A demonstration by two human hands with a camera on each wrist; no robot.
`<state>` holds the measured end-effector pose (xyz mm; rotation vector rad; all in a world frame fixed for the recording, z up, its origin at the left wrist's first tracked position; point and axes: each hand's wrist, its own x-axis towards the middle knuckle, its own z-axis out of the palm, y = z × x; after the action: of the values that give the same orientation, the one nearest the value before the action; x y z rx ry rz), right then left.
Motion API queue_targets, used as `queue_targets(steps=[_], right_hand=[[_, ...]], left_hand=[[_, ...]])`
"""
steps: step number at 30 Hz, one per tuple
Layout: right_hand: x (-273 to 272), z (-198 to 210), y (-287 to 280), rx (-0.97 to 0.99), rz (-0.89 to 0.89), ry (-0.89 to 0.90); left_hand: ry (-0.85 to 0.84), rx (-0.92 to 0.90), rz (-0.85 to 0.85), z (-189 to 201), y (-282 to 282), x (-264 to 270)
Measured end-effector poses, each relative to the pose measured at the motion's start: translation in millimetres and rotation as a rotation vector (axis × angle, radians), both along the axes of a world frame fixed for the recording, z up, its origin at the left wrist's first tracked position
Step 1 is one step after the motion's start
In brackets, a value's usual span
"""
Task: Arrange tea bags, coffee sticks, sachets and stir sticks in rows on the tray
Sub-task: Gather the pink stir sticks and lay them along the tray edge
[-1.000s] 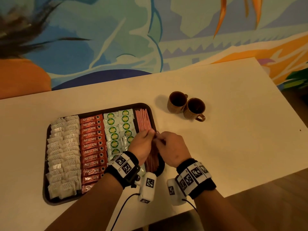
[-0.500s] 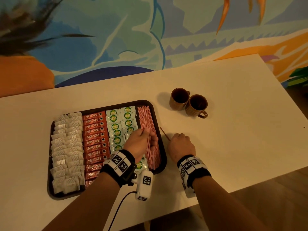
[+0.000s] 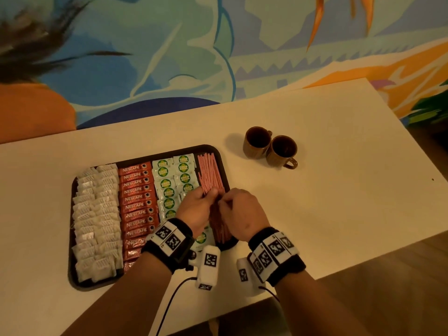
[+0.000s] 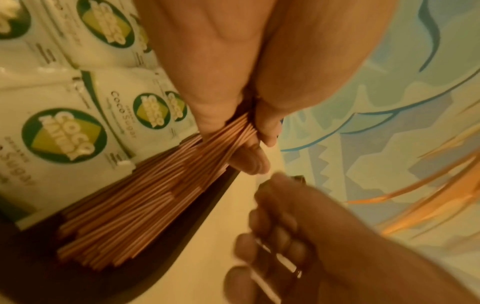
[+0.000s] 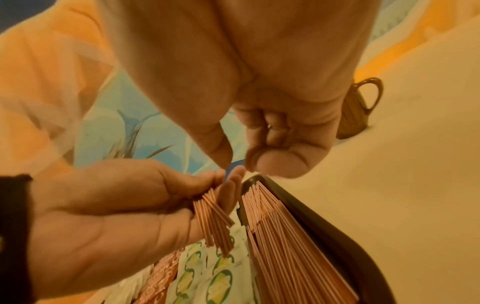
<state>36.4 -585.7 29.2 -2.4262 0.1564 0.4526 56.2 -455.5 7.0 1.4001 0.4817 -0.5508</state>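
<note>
My right hand (image 3: 243,212) has come back from the worktop (image 3: 339,190) to the tray (image 3: 219,154), fingers curled around one stick; my left hand (image 3: 196,209) still pinches a bundle of stir sticks (image 5: 215,222).

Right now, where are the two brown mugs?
In the head view, the two brown mugs stand touching on the table, right of the tray and beyond the right hand.

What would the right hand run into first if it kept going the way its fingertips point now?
Most likely the left hand and the bunch of stir sticks it pinches: the right hand points its fingertips at them, nearly touching, above the tray. Depth is unclear.
</note>
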Motion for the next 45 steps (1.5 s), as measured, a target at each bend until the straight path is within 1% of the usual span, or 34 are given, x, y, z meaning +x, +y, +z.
queue_targets(steps=[2, 3, 5, 6, 7, 9, 10, 12, 13, 14, 15, 16, 17, 18, 19, 20, 21, 23, 24, 26, 27, 28, 29, 31, 32, 34, 35, 37, 40, 42, 45], right_hand=[[-5, 1, -6, 0.024, -0.11, -0.004], [-8, 0, -9, 0.031, -0.156, 0.046], [-12, -4, -6, 0.056, -0.191, 0.171], [-13, -7, -3, 0.135, -0.22, 0.228], [-14, -7, 2, 0.276, -0.287, 0.279], [-12, -6, 12, 0.68, -0.52, 0.401], [-10, 0, 16, 0.851, -0.606, 0.428], [-2, 12, 18, 1.041, -0.674, 0.408], [1, 14, 18, 1.083, -0.673, 0.401], [5, 14, 18, 1.075, -0.674, 0.406], [8, 16, 18, 1.0, -0.645, 0.401], [11, 17, 18, 0.829, -0.571, 0.357], [14, 19, 16, 0.611, -0.44, 0.28], [17, 20, 14, 0.392, -0.301, 0.173], [20, 23, 13, 0.264, -0.225, 0.035], [21, 30, 14, 0.258, -0.198, -0.099], [23, 36, 16, 0.31, -0.173, -0.194], [28, 44, 22, 0.357, -0.045, -0.32], [31, 47, 26, 0.309, 0.063, -0.335], [35, 49, 33, 0.137, 0.271, -0.367], [35, 48, 34, 0.081, 0.325, -0.379], [34, 48, 34, 0.085, 0.306, -0.38], [32, 45, 33, 0.126, 0.211, -0.376], [26, 40, 31, 0.235, -0.073, -0.333], [23, 36, 32, 0.257, -0.166, -0.272], [17, 27, 35, 0.273, -0.184, -0.134], [15, 23, 37, 0.273, -0.173, -0.108], [14, 18, 39, 0.251, -0.192, -0.123], [20, 8, 38, 0.316, -0.237, -0.097], [24, 2, 41, 0.354, -0.221, -0.049], [30, 0, 47, 0.342, -0.182, -0.035]], left_hand=[[-0.04, 0.028, 0.036, 3, 5, 1], [-0.074, 0.028, 0.065, 6, 8, 3], [-0.151, 0.012, 0.122, 17, 11, 7], [-0.185, -0.001, 0.134, 22, 11, 9], [-0.216, -0.016, 0.136, 26, 10, 10], [-0.27, 0.001, 0.089, 34, 7, 10], [-0.291, 0.03, 0.044, 37, 5, 8], [-0.317, 0.1, -0.042, 41, 3, 2], [-0.319, 0.121, -0.063, 41, 3, 0], [-0.316, 0.131, -0.068, 40, 4, -1], [-0.318, 0.133, -0.056, 38, 6, -1], [-0.322, 0.139, -0.05, 37, 8, 0], [-0.33, 0.148, -0.053, 35, 11, 1], [-0.334, 0.158, -0.069, 34, 14, 2], [-0.322, 0.159, -0.088, 32, 18, 3], [-0.296, 0.135, -0.1, 32, 20, 4], [-0.266, 0.106, -0.113, 30, 22, 5], [-0.223, 0.108, -0.175, 27, 25, 4], [-0.216, 0.13, -0.218, 27, 25, 4], [-0.197, 0.161, -0.272, 26, 28, 1], [-0.177, 0.157, -0.28, 26, 29, 1], [-0.153, 0.153, -0.282, 25, 30, 1], [-0.136, 0.147, -0.28, 24, 32, 1], [-0.151, 0.17, -0.311, 21, 36, 1], [-0.166, 0.191, -0.334, 20, 38, 2], [-0.184, 0.214, -0.401, 18, 40, 1], [-0.189, 0.221, -0.438, 17, 41, 1], [-0.194, 0.255, -0.524, 18, 41, 1], [-0.246, 0.361, -0.638, 19, 44, 4], [-0.251, 0.374, -0.675, 18, 47, 6], [-0.248, 0.402, -0.698, 17, 52, 11]])
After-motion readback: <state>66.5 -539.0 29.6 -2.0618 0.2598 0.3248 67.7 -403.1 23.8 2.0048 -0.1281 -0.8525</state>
